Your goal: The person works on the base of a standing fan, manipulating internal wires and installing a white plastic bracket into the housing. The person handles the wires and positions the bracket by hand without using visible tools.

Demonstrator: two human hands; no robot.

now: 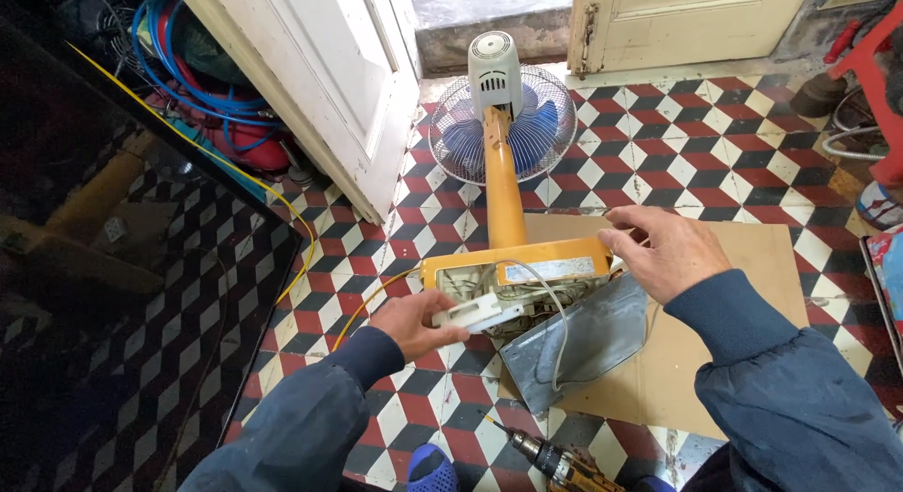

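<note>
Both arms wear dark navy padded jacket sleeves (781, 388) with ribbed knit cuffs, and a blue shoe toe (431, 468) shows below.

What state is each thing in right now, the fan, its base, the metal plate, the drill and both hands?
Fan: lying flat on the floor.
Fan base: open underneath, wiring showing.
Metal plate: off the base, resting tilted beside it.
White part: held in the left hand.
Right hand: open, holding nothing, over the base.
Drill: lying on the floor, untouched.
</note>
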